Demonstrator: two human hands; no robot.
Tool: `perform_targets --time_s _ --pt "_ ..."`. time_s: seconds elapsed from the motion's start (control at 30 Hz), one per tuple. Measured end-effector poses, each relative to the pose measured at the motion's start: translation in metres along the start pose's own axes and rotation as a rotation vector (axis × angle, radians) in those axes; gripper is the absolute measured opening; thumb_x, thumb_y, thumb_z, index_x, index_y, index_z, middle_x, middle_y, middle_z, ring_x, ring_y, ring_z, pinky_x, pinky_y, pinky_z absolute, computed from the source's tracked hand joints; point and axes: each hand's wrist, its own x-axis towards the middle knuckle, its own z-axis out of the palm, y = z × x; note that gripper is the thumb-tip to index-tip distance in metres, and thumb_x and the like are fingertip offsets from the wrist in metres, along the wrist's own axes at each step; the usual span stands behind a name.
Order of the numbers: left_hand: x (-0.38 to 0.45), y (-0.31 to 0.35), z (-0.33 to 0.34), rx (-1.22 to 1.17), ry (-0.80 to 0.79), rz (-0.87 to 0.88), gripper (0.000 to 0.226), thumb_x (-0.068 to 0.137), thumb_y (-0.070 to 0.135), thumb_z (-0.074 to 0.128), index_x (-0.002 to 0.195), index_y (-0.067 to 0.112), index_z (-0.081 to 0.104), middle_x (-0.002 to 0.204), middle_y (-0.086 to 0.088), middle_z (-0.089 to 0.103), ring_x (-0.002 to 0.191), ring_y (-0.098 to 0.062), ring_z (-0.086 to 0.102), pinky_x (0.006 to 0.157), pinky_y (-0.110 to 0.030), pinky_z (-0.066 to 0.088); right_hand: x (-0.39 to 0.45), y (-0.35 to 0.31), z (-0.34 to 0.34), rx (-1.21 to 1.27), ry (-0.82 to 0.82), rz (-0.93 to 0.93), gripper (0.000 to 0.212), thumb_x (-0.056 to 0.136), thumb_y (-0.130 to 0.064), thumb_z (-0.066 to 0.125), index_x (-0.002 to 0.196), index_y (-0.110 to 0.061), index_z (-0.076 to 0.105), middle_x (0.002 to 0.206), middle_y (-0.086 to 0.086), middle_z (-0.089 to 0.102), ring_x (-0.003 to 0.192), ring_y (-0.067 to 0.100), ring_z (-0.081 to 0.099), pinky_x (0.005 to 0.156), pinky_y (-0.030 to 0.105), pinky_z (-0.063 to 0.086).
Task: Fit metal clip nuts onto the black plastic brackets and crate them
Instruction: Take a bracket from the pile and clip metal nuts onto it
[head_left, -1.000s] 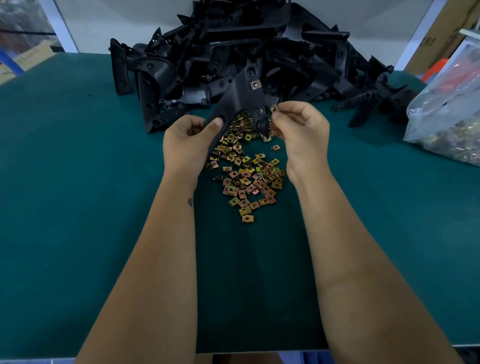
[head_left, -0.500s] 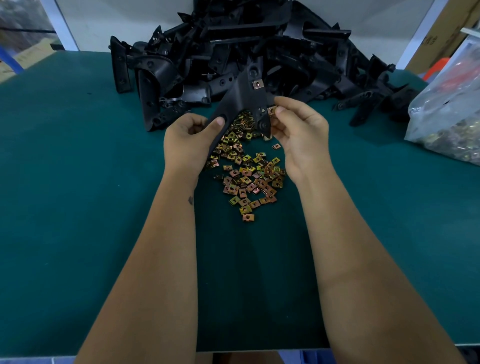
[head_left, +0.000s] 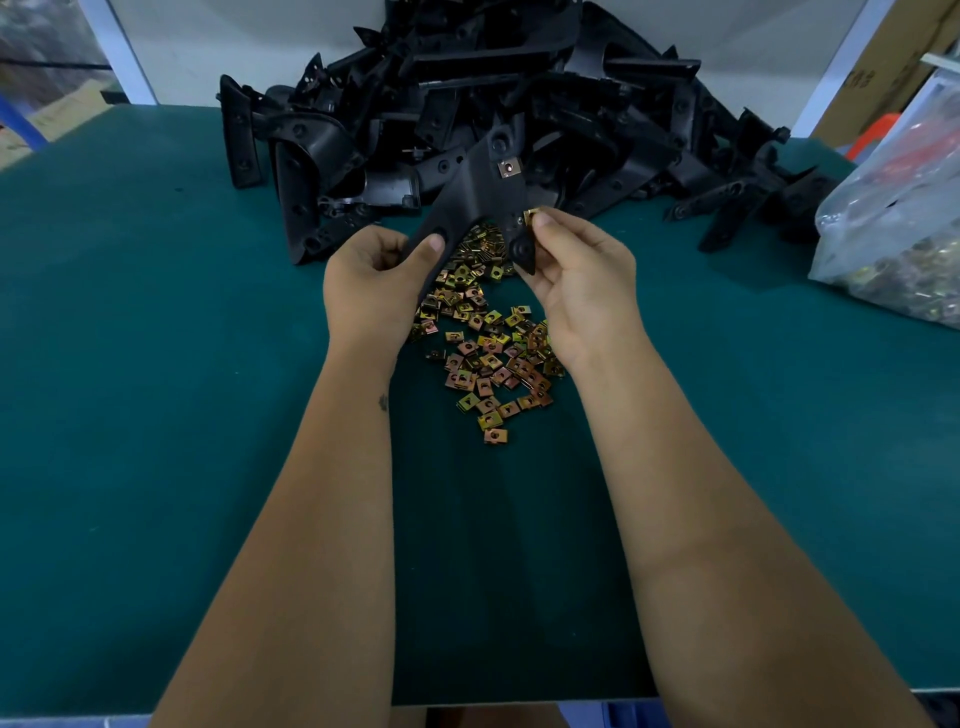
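Note:
My left hand (head_left: 371, 280) grips the lower left leg of a black plastic bracket (head_left: 480, 192), thumb on its face, holding it above the green table. One brass clip nut (head_left: 509, 168) sits fitted near the bracket's top. My right hand (head_left: 582, 280) pinches a second clip nut (head_left: 530, 215) against the bracket's right edge, just above its lower right tab. A loose heap of clip nuts (head_left: 488, 353) lies on the mat under and in front of both hands.
A big pile of black brackets (head_left: 493, 93) fills the back of the green table (head_left: 156, 415). A clear plastic bag of metal parts (head_left: 898, 218) sits at the right edge. Cardboard boxes stand behind it. No crate is in view.
My right hand has slid the clip nut closer onto the bracket's right edge. The left hand keeps its grip; the bracket has barely moved.

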Motion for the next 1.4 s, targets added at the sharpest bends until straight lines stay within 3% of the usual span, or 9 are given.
perform_targets --time_s 0.13,0.23,0.47,0.67,0.83,0.97,1.07,1.27,1.4 --pt "-0.001 0.000 0.001 0.064 0.025 0.020 0.024 0.085 0.038 0.074 0.071 0.026 0.059 0.064 0.012 0.052 0.056 0.000 0.045 0.054 -0.015 0.039 -0.001 0.005 0.004 -0.274 0.018 -0.132 0.024 0.079 -0.013 0.080 0.095 -0.014 0.062 0.099 0.007 0.069 0.096 0.022 0.069 0.087 0.037 0.058" --pt "-0.004 0.002 0.004 0.093 0.023 0.027 0.023 0.085 0.041 0.073 0.071 0.029 0.059 0.064 0.014 0.055 0.056 0.002 0.047 0.054 -0.015 0.040 -0.004 0.011 0.008 -0.456 0.074 -0.267 0.038 0.073 -0.015 0.084 0.096 -0.021 0.054 0.098 0.006 0.068 0.088 0.016 0.070 0.080 0.032 0.059" --pt "-0.007 0.004 0.012 0.100 -0.003 0.044 0.023 0.086 0.039 0.073 0.073 0.026 0.060 0.068 0.012 0.055 0.064 -0.005 0.049 0.063 -0.026 0.044 -0.003 0.014 0.007 -0.472 0.192 -0.380 0.023 0.077 -0.011 0.080 0.084 -0.016 0.058 0.076 0.005 0.070 0.063 0.013 0.069 0.062 0.025 0.056" --pt "-0.008 0.004 0.013 0.095 -0.008 0.036 0.024 0.087 0.041 0.071 0.076 0.022 0.061 0.068 0.010 0.055 0.064 -0.007 0.049 0.064 -0.028 0.044 -0.004 0.010 0.008 -0.384 0.157 -0.360 0.024 0.077 -0.003 0.078 0.080 -0.014 0.057 0.067 0.000 0.066 0.056 0.009 0.062 0.058 0.023 0.052" --pt "-0.007 0.005 0.013 0.111 -0.003 0.047 0.023 0.088 0.040 0.070 0.077 0.023 0.060 0.067 0.012 0.054 0.062 -0.004 0.047 0.060 -0.023 0.040 -0.004 0.011 0.008 -0.453 0.141 -0.346 0.022 0.082 -0.013 0.076 0.096 -0.015 0.060 0.093 0.010 0.070 0.083 0.025 0.069 0.078 0.039 0.058" --pt "-0.011 0.009 0.017 0.126 0.096 0.050 0.021 0.094 0.040 0.062 0.089 0.020 0.056 0.076 0.013 0.052 0.065 0.000 0.047 0.059 -0.020 0.037 -0.007 0.011 0.011 -0.343 0.075 -0.286 0.036 0.085 -0.015 0.074 0.115 -0.019 0.053 0.092 0.002 0.069 0.071 0.011 0.067 0.062 0.020 0.053" --pt "-0.023 0.019 0.027 0.094 0.110 0.103 0.015 0.099 0.033 0.056 0.094 0.020 0.051 0.079 0.015 0.052 0.066 0.012 0.049 0.058 -0.010 0.037 -0.010 0.011 0.015 -0.147 0.048 -0.129 0.040 0.088 -0.016 0.071 0.124 -0.011 0.053 0.085 0.001 0.066 0.067 0.010 0.063 0.065 0.024 0.053" --pt "-0.051 0.034 0.050 0.052 -0.105 0.155 0.022 0.100 0.026 0.052 0.081 0.015 0.050 0.067 0.011 0.049 0.056 0.001 0.043 0.054 -0.018 0.035 -0.017 0.007 0.010 -0.129 0.070 -0.059 0.013 0.092 -0.011 0.066 0.104 -0.006 0.069 0.107 0.014 0.071 0.103 0.027 0.067 0.098 0.043 0.053" --pt "-0.070 0.046 0.055 0.043 -0.201 0.116 0.028 0.099 0.029 0.052 0.077 0.013 0.051 0.066 -0.001 0.050 0.058 -0.006 0.042 0.057 -0.027 0.034 -0.030 -0.011 -0.011 -0.161 0.071 -0.061 0.012 0.091 -0.013 0.067 0.080 -0.011 0.064 0.073 -0.001 0.067 0.072 0.012 0.065 0.071 0.029 0.055"
